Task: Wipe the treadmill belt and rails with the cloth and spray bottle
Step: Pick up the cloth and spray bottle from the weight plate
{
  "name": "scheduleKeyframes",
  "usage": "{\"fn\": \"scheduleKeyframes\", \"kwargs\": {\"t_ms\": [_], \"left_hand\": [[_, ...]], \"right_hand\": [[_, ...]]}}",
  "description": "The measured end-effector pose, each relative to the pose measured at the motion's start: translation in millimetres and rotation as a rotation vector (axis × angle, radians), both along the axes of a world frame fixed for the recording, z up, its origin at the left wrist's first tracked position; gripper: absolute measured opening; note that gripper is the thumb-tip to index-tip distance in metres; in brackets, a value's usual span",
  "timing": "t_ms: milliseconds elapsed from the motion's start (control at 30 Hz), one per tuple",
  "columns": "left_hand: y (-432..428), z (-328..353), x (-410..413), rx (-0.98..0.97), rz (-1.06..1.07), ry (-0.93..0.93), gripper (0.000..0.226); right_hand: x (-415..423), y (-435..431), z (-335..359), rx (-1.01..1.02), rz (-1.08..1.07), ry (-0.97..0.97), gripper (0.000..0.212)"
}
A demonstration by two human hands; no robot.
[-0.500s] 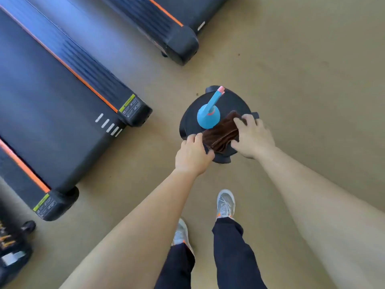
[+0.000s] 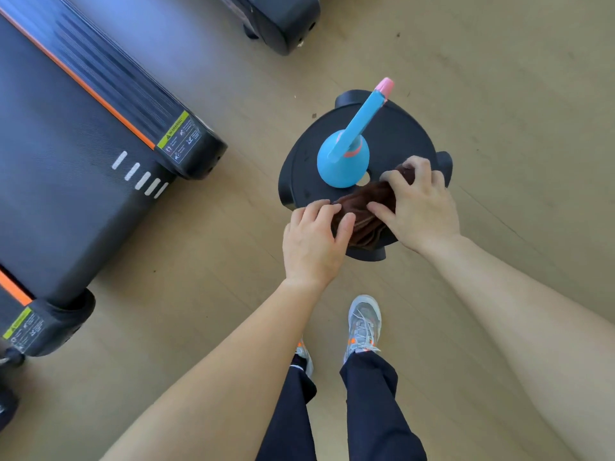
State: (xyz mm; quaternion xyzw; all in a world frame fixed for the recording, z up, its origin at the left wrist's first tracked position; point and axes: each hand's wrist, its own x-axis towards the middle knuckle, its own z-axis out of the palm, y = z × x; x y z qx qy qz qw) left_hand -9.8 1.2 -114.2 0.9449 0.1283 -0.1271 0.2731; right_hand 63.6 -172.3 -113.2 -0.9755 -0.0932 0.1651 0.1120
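Cloth [image 2: 372, 212] lies bunched under my fingers [image 2: 346, 226] on the stool [image 2: 299, 168], spray bottle [image 2: 342, 161] just beyond them; left hand [image 2: 312, 242] and right hand [image 2: 421, 207] both grip its ends. Soft, light (it will sag): gather the folds.

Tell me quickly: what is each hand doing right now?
Left hand: fingers curled round the left end of the brown cloth.
Right hand: fingers and thumb pinching the same cloth's right end.
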Motion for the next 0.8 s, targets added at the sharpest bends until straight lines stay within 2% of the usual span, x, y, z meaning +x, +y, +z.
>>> {"fn": "scheduleKeyframes", "kwargs": {"t_ms": [100, 233, 267, 367, 433, 533, 633, 800], "left_hand": [[0, 2, 2, 0.018, -0.045, 0.024, 0.039], [-8, 6, 8, 0.018, -0.063, 0.070, 0.064], [-9, 6, 10, 0.045, -0.096, 0.096, 0.068], [-6, 7, 16, 0.134, -0.193, 0.160, 0.057], [-4, 8, 18, 0.115, -0.198, 0.177, 0.053], [-4, 12, 18, 0.008, -0.160, 0.206, 0.046], [6, 17, 17, -0.167, -0.003, 0.290, 0.047], [49, 20, 15, -0.449, 0.210, 0.369, 0.043]], "right_hand": [[-7, -3, 3, -0.028, -0.055, 0.045, 0.047], [-15, -5, 9, -0.076, 0.038, -0.011, 0.048], [-16, -8, 9, -0.061, 0.083, -0.012, 0.054], [-24, -20, 5, -0.097, 0.324, 0.027, 0.087], [-27, -25, 1, -0.161, 0.450, 0.011, 0.097], [-25, -23, -3, -0.205, 0.541, -0.060, 0.099], [-24, -12, -11, -0.149, 0.590, -0.096, 0.096], [-38, 16, -27, -0.074, 0.565, -0.193, 0.083]]}}
